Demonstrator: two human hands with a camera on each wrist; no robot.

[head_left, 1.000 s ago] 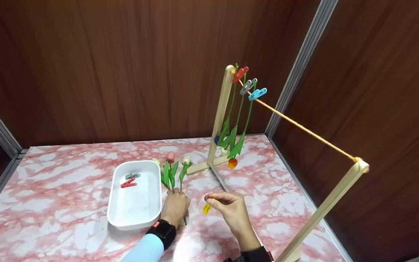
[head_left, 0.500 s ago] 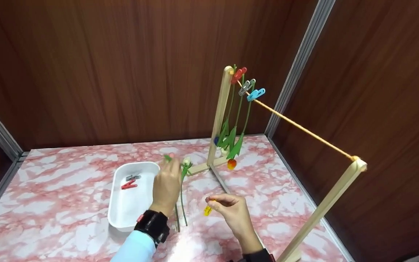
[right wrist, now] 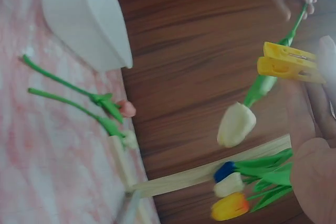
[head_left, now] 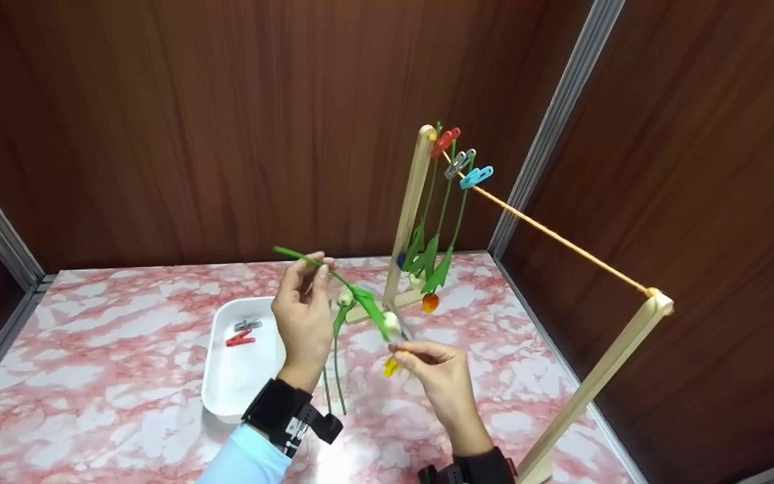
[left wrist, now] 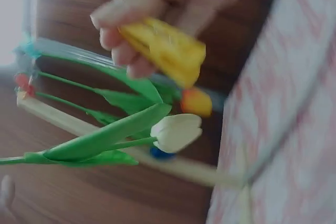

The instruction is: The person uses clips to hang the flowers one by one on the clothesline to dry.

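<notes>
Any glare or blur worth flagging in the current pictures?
Head: fairly sharp, with glare on the tabletop near the bottom edge; left wrist: hazy, the yellow clothespin soft-edged, the upper-left corner washed out; right wrist: slightly hazy, tabletop marbling blurred, the clothespin more distinct.

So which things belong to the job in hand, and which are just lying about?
In the job, seemingly:
white tulip in left hand
yellow peg in right hand
cord
wooden stand
hung tulips

Loose, perhaps spares:
pink tulip
second white tulip
red peg, grey peg, in tub
</notes>
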